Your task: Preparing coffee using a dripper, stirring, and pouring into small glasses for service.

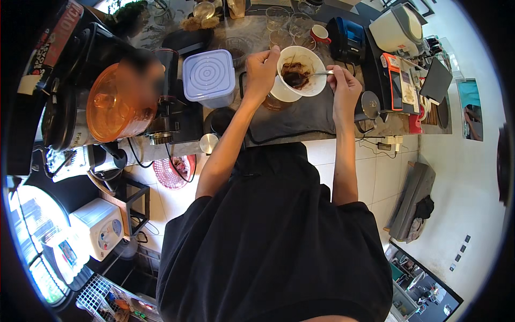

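My left hand (261, 72) grips the rim of a white bowl or tub (317, 86), which is tilted so that its inside shows. Dark brown, sticky-looking stuff (295, 75) lies at its bottom and is smeared up the wall. The fingers of my right hand (345, 82) pinch the handle of a metal spoon (322, 73), whose other end reaches into the brown stuff. Just under the tilted bowl, another white rim shows above a brownish clear vessel (277, 104); how the two touch is partly hidden.
A lidded plastic tub (209, 76) stands left of my left hand, near a grinder with an orange hopper (106, 102). Several clear glasses (277, 19) and a red cup (320, 33) stand beyond the bowl. A French press (369, 105) and a black cable (289, 139) lie near the counter's edge.
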The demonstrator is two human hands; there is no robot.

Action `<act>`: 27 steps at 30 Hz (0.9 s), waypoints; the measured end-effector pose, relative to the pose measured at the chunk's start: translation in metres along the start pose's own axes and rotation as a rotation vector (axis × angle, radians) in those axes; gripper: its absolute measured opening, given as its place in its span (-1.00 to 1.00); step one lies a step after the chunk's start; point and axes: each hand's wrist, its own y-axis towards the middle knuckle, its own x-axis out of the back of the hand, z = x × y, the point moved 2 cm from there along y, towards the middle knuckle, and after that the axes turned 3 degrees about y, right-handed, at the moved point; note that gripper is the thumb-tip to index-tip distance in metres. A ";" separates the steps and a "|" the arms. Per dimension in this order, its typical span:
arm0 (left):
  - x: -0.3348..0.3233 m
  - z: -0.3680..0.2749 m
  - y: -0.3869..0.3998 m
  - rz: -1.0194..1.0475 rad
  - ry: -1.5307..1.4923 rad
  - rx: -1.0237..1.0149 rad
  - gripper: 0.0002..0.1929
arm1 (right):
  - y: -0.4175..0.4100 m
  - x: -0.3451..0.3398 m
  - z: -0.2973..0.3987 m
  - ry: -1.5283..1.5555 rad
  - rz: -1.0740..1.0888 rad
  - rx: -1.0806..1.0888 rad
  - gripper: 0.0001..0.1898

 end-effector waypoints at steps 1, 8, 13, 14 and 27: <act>0.000 0.001 0.000 0.002 0.000 0.001 -0.51 | 0.002 0.002 0.000 0.000 -0.002 -0.001 -0.77; 0.006 0.011 0.005 -0.004 -0.040 0.061 -0.54 | -0.002 0.004 0.027 0.317 0.019 -0.015 -0.80; 0.007 0.012 0.007 0.016 -0.073 0.067 -0.57 | -0.010 -0.003 0.063 0.150 0.010 0.144 -0.78; 0.008 0.013 0.008 0.014 -0.074 0.069 -0.57 | -0.011 -0.004 0.064 0.150 0.009 0.145 -0.78; 0.021 0.041 0.001 0.035 -0.057 0.174 -0.58 | -0.018 -0.024 0.018 -0.355 0.258 0.130 -0.76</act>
